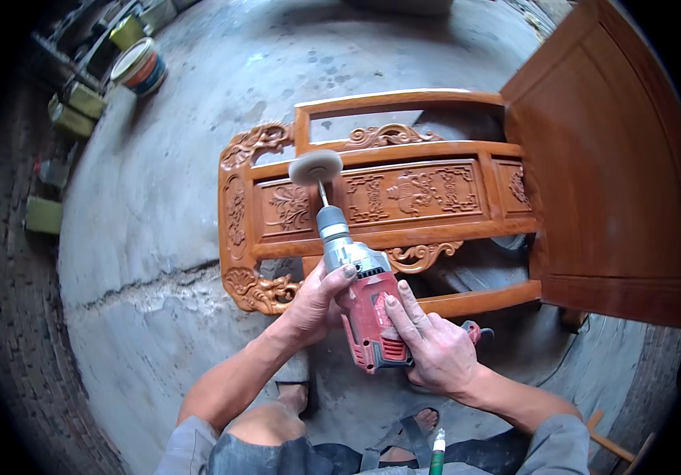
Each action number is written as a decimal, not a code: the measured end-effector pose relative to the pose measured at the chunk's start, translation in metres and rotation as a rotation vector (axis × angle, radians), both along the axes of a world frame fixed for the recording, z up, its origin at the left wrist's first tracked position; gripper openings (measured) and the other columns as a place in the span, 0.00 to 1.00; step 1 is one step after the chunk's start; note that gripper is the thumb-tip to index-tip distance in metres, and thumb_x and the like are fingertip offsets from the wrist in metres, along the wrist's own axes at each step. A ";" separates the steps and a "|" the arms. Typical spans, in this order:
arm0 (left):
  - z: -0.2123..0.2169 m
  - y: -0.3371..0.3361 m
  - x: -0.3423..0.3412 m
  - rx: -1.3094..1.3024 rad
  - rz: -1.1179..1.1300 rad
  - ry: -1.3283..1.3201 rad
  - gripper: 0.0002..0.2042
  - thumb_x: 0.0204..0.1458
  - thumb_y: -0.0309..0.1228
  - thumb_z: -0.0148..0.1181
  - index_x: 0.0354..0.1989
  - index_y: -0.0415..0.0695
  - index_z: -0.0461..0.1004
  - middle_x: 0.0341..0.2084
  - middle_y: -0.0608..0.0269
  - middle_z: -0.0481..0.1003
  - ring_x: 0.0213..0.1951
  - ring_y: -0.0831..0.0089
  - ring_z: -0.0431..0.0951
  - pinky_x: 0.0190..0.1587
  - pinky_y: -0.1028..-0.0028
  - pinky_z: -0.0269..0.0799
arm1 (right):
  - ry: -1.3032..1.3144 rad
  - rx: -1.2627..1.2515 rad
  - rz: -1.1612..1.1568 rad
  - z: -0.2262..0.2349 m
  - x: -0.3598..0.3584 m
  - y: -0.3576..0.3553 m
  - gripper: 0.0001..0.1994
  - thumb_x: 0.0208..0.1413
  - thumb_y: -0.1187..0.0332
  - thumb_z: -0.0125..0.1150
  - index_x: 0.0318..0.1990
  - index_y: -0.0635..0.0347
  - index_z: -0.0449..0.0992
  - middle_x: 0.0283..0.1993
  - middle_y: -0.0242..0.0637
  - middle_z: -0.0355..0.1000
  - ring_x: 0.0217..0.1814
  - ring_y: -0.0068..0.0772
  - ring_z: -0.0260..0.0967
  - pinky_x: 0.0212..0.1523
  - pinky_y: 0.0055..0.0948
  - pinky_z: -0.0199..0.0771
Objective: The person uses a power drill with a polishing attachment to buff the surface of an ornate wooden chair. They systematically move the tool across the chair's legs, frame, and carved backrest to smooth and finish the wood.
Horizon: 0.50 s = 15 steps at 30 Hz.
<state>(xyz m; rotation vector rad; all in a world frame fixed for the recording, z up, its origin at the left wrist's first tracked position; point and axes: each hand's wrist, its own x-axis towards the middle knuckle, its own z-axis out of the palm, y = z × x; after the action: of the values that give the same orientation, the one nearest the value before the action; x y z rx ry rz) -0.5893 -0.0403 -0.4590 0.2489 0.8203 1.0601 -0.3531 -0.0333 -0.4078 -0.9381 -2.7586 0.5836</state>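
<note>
1. Head view, the hands: a person grips a red electric drill (pixel 368 313) with both bare hands over a concrete floor (pixel 158 237). The left hand (pixel 316 305) is wrapped around the left side of the red body, fingertips reaching up to the grey metal gear housing. The right hand (pixel 435 344) clasps the right side and rear of the drill, index finger laid along the red casing.

2. Head view, the tool: the drill points away from the person toward the far left. A thin shaft runs from its chuck (pixel 331 223) to a round white buffing wheel (pixel 316 168), which sits at the upper rail of the woodwork; whether it touches the wood cannot be told.

3. Head view, the workpiece: a carved wooden chair back (pixel 404 194) in orange-brown finish lies flat just beyond the hands, with floral and scroll relief panels and ornate corner carvings on its left side. A plain wooden panel (pixel 601 166) joins it on the right.

4. Head view, surroundings: a paint can (pixel 139 66) with a white lid stands far left on the floor, near several green boxes (pixel 71 119) along the edge. The person's sandalled foot (pixel 411 439) shows near the lower edge, beside a green-tipped pen (pixel 437 453) in a pocket.
</note>
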 end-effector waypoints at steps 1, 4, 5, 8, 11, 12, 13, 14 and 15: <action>0.000 0.005 0.006 0.004 -0.022 -0.020 0.33 0.56 0.47 0.65 0.64 0.44 0.60 0.52 0.58 0.73 0.54 0.67 0.76 0.60 0.63 0.72 | -0.002 -0.006 -0.021 0.001 0.006 0.000 0.49 0.33 0.74 0.64 0.73 0.56 0.58 0.75 0.55 0.55 0.30 0.37 0.72 0.32 0.33 0.77; 0.002 0.023 0.026 0.041 -0.098 -0.059 0.30 0.58 0.46 0.63 0.61 0.42 0.62 0.51 0.58 0.75 0.52 0.68 0.77 0.59 0.63 0.73 | 0.027 -0.002 -0.109 0.010 0.025 0.000 0.48 0.33 0.76 0.63 0.73 0.57 0.59 0.74 0.55 0.56 0.30 0.39 0.73 0.32 0.34 0.78; 0.000 0.032 0.035 0.070 -0.131 -0.059 0.29 0.58 0.46 0.63 0.61 0.42 0.62 0.50 0.58 0.75 0.52 0.68 0.78 0.59 0.63 0.73 | 0.060 0.014 -0.149 0.009 0.033 0.000 0.48 0.33 0.76 0.63 0.73 0.58 0.59 0.74 0.55 0.57 0.30 0.40 0.73 0.32 0.34 0.78; -0.002 0.064 0.057 0.068 -0.259 -0.103 0.27 0.60 0.45 0.61 0.60 0.41 0.63 0.51 0.56 0.76 0.50 0.66 0.79 0.58 0.61 0.76 | 0.101 0.057 -0.258 0.018 0.052 0.002 0.49 0.32 0.77 0.62 0.72 0.60 0.58 0.73 0.56 0.58 0.29 0.44 0.74 0.32 0.36 0.78; 0.004 0.089 0.082 0.093 -0.319 -0.158 0.24 0.61 0.42 0.60 0.58 0.41 0.63 0.50 0.55 0.76 0.50 0.65 0.79 0.58 0.59 0.76 | 0.065 0.112 -0.342 0.020 0.067 0.003 0.51 0.30 0.78 0.63 0.72 0.61 0.57 0.73 0.57 0.58 0.33 0.47 0.75 0.35 0.37 0.79; 0.002 0.094 0.092 0.095 -0.316 -0.164 0.23 0.61 0.41 0.60 0.57 0.41 0.63 0.50 0.55 0.76 0.50 0.65 0.79 0.58 0.58 0.76 | 0.056 0.116 -0.365 0.025 0.072 0.004 0.51 0.29 0.78 0.63 0.72 0.62 0.56 0.73 0.57 0.58 0.33 0.48 0.75 0.35 0.36 0.79; 0.000 0.099 0.102 0.109 -0.301 -0.177 0.20 0.61 0.39 0.60 0.56 0.43 0.63 0.47 0.56 0.76 0.49 0.65 0.79 0.57 0.58 0.77 | 0.047 0.120 -0.384 0.030 0.075 0.005 0.52 0.28 0.78 0.63 0.73 0.62 0.56 0.73 0.57 0.58 0.34 0.48 0.76 0.36 0.36 0.80; -0.002 0.099 0.107 0.130 -0.301 -0.240 0.20 0.61 0.38 0.60 0.56 0.44 0.63 0.46 0.57 0.75 0.47 0.67 0.79 0.56 0.60 0.77 | 0.034 0.114 -0.396 0.033 0.077 0.004 0.52 0.28 0.78 0.63 0.73 0.62 0.56 0.73 0.57 0.58 0.35 0.49 0.76 0.36 0.36 0.80; -0.004 0.102 0.109 0.141 -0.325 -0.236 0.20 0.61 0.38 0.60 0.57 0.44 0.63 0.46 0.57 0.75 0.47 0.67 0.79 0.55 0.61 0.77 | 0.022 0.108 -0.402 0.035 0.079 0.002 0.53 0.27 0.78 0.63 0.73 0.62 0.56 0.73 0.57 0.58 0.36 0.49 0.76 0.37 0.36 0.80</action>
<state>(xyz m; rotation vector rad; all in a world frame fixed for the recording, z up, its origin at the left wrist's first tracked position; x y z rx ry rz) -0.4804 0.0613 -0.4632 0.3558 0.4735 0.8218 -0.2740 -0.0310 -0.3732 -1.3960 -2.4485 0.3694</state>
